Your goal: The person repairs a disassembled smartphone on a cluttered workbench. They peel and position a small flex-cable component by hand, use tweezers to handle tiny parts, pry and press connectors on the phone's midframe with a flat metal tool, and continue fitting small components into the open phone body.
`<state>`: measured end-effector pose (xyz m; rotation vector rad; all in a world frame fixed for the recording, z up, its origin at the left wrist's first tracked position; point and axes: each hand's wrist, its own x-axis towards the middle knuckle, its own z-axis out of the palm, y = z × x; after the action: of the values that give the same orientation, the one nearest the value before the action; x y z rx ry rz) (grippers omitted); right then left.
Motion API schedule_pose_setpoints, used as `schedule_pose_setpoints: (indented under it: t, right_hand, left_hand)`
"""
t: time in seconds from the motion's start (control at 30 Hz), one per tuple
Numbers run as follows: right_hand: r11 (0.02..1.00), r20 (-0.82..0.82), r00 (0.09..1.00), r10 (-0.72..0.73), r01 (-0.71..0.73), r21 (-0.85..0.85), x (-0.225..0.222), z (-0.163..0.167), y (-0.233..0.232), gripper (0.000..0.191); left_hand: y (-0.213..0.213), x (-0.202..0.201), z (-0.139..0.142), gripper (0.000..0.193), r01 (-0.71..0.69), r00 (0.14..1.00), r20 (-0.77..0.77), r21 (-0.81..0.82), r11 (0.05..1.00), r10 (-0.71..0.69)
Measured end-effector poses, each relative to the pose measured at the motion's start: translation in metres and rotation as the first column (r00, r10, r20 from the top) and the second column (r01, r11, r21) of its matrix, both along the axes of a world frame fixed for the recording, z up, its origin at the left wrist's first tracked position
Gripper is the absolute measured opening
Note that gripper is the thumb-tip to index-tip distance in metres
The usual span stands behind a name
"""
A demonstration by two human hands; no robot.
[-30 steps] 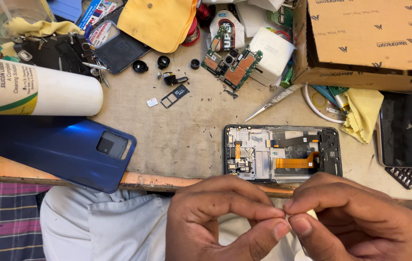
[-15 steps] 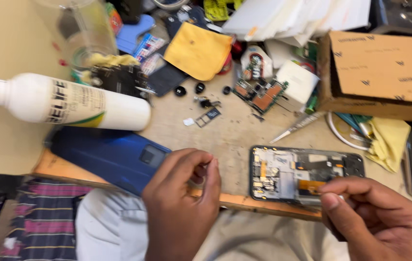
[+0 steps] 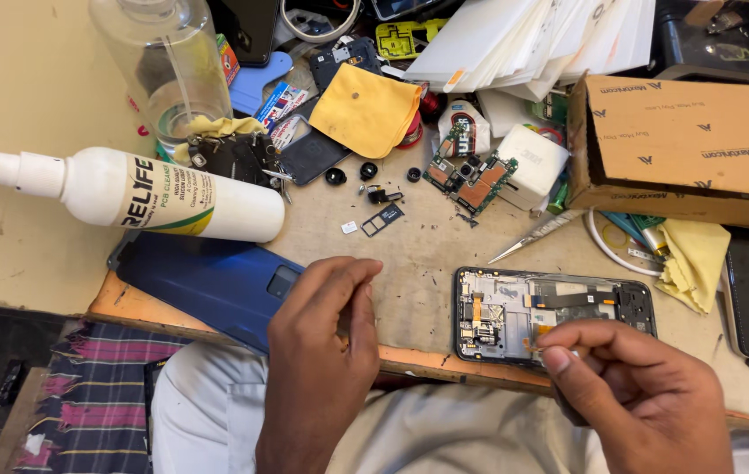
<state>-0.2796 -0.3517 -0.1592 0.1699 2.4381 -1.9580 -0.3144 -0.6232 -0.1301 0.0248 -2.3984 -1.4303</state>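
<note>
At the far left of the counter (image 3: 410,254) we found a white spray bottle (image 3: 155,195) lying on its side, nozzle pointing left, with a clear plastic bottle (image 3: 168,70) standing upright behind it. Just below lay the blue phone back cover (image 3: 208,283), detached and set flat at the counter edge, probably to keep it out of the working area. Our left hand (image 3: 322,351) hovered over the cover's right end, fingers drawn together as if pinching something very small; we could not tell whether anything was held. Toward the middle, a yellow cloth (image 3: 366,110), a SIM tray (image 3: 381,220) and a green circuit board (image 3: 467,175) lay scattered, the small parts well apart from the edge. Further right, tweezers (image 3: 537,237) lay near the opened phone frame (image 3: 554,314), which sat face down with its internals exposed and an orange flex cable visible. Our right hand (image 3: 638,395) was pinched at the frame's lower edge on a tiny part, too small to identify. A cardboard box (image 3: 682,145) stood at the right.
</note>
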Motion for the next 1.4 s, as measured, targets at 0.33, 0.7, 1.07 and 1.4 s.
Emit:
schedule_pose_setpoints:
  t: [0.33, 0.7, 1.07, 1.4]
  right_hand:
    - [0.97, 0.246, 0.968, 0.045, 0.017, -0.243, 0.005, 0.018, 0.001, 0.012]
    - [0.942, 0.309, 0.945, 0.104, 0.007, -0.337, 0.015, 0.026, 0.007, 0.014]
    - [0.991, -0.035, 0.999, -0.016, 0.02, 0.131, -0.017, 0.046, 0.049, 0.021]
    - [0.55, -0.404, 0.905, 0.129, 0.274, 0.789, -0.059, 0.067, 0.066, 0.022]
  left_hand:
    - [0.033, 0.029, 0.016, 0.025, 0.256, 0.822, -0.43, -0.306, 0.917, -0.373]
    - [0.055, 0.036, 0.011, 0.029, 0.24, 0.73, -0.5, -0.452, 0.859, -0.467]
    - [0.08, 0.035, -0.011, 0.013, 0.142, 0.853, 0.074, 0.92, 0.365, -0.517]
    - [0.096, 0.039, -0.029, 0.013, -0.203, 0.74, 0.103, 0.976, -0.075, -0.665]
